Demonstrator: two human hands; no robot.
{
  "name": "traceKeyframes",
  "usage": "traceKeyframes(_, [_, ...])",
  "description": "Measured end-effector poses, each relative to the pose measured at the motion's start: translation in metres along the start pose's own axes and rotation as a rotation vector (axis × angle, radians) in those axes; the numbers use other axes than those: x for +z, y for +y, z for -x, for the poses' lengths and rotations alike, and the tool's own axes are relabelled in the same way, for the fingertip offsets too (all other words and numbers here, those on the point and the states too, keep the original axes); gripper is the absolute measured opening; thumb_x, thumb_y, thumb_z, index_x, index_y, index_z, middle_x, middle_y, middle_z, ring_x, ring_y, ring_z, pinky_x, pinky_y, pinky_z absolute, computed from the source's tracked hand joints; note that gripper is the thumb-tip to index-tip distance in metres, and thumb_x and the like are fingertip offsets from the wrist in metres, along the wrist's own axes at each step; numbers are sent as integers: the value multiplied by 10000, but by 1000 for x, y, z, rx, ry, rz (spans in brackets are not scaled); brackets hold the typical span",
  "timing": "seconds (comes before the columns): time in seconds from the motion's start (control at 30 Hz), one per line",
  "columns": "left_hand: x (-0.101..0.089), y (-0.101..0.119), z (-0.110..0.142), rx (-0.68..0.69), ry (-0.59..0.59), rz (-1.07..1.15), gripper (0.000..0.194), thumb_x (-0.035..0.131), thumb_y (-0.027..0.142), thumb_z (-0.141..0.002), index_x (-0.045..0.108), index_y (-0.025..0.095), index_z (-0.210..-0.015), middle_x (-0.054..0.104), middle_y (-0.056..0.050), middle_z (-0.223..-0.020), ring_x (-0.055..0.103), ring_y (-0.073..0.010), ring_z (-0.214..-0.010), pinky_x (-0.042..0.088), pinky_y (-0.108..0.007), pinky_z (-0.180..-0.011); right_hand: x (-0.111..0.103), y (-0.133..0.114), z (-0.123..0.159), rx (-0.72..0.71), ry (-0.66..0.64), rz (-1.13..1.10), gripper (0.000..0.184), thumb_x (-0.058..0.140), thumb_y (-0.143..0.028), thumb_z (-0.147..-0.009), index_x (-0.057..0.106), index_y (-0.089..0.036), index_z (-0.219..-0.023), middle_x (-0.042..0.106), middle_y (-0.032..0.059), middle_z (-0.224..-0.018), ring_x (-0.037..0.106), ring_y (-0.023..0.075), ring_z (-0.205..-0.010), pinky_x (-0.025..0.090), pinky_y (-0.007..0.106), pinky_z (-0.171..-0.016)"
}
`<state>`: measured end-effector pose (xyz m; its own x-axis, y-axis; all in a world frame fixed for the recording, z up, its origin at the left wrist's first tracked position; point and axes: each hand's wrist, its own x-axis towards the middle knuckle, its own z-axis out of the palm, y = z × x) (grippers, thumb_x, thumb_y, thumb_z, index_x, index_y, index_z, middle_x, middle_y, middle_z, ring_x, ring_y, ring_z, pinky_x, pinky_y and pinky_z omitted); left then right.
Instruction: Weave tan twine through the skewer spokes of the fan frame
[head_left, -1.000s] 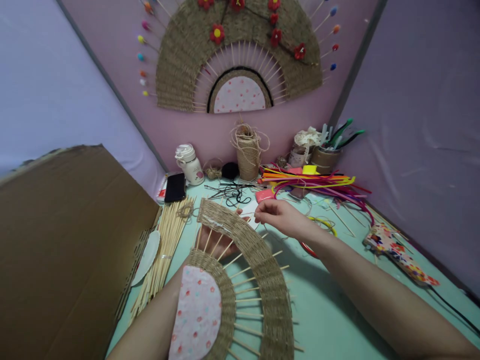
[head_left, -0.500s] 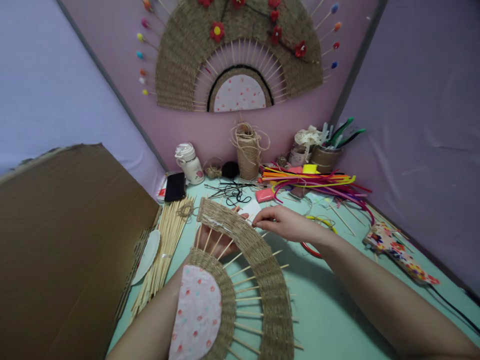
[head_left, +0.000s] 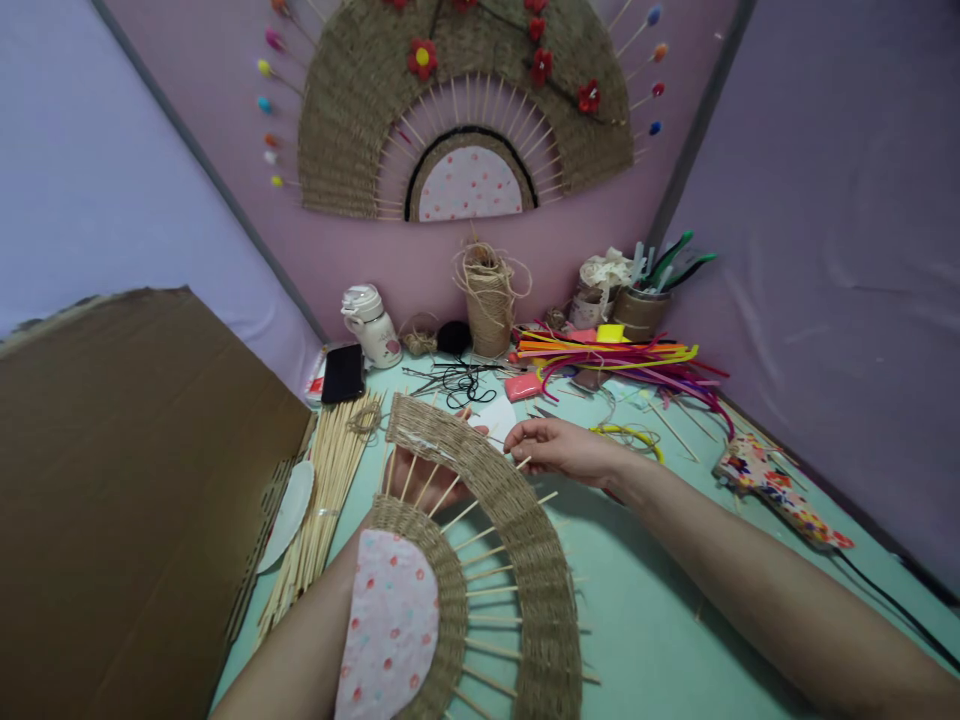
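Note:
A half-round woven fan point(head_left: 541, 540) of brown twine on thin wooden sticks stands tilted before me, with a pink dotted cloth half-circle point(head_left: 390, 620) at its centre. Behind its upper part is my left hand point(head_left: 424, 478), partly hidden; its palm shows between the sticks and its fingers reach past the outer edge, holding the fan up. At that outer edge my right hand point(head_left: 551, 447) is closed in a pinch on a thin strand that looks like twine. A white round piece point(head_left: 495, 415) lies just beyond the hands.
Bundled sticks point(head_left: 330, 480) and a cardboard sheet point(head_left: 135, 480) are at left. Along the back stand a white bottle point(head_left: 373, 330), a twine spool point(head_left: 489, 305) and bright pipe cleaners point(head_left: 615, 352). A flowered glue gun point(head_left: 780, 490) with a cord lies right. A finished fan point(head_left: 345, 130) hangs behind.
My right hand has shifted slightly away from the fan's edge, with its fingers still pinched. The whole view has moved a little; the left hand keeps its place behind the fan.

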<state>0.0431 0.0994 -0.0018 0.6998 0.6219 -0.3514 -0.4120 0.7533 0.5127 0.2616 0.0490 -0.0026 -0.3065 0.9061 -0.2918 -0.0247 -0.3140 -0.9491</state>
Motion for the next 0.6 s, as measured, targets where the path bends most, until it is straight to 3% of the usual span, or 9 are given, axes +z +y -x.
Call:
traceKeyframes(0.17, [2, 0, -1, 16, 16, -10, 503, 289, 554, -864, 557, 320, -1219, 708, -62, -1021, 640, -287, -952, 492, -448, -767, 6, 10, 19, -72, 143, 108, 276, 623, -406, -729, 589, -151, -826, 549, -29, -618, 454, 69, -528, 333, 194, -505])
traceKeyframes(0.4, [-2, -1, -1, 13, 10, 14, 551, 265, 604, -849, 553, 321, -1223, 700, -62, -1042, 628, -286, -985, 490, -449, -788, 15, 13, 47, -394, 326, 596, 202, 492, -299, -856, 662, -193, -886, 638, 51, -866, 579, 159, -810, 442, 285, -738])
traceKeyframes(0.6, [-5, -1, -2, 20, 2, 12, 546, 221, 573, -872, 567, 311, -1202, 683, -61, -1088, 634, -263, -968, 497, -431, -785, 25, 12, 62, -514, 349, 931, 241, 420, -249, -905, 637, -211, -1004, 582, 75, -902, 552, 159, -818, 440, 287, -720])
